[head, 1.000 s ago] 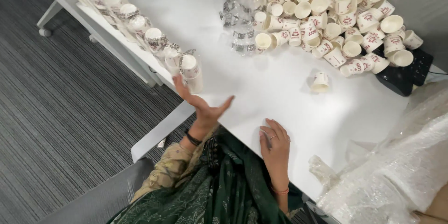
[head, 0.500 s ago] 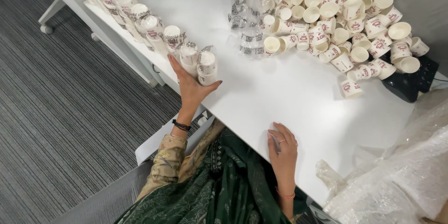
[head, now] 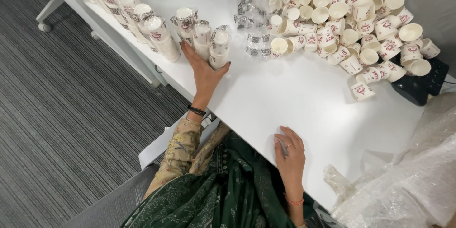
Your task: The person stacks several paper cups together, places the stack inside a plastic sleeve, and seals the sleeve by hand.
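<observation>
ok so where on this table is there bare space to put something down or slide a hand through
The widest bare patch is the white table between the left hand at the wrapped cup stacks and the right hand lying flat at the near edge. A lone cup borders it on the right. The far right is crowded with loose cups; clear plastic fills the near right corner.

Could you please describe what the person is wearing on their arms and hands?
The left hand has a dark band at the wrist, above a cream sleeve with a floral print. The right hand wears a ring on one finger and a thin red bracelet at the wrist. A dark green patterned scarf drapes between the arms.
</observation>
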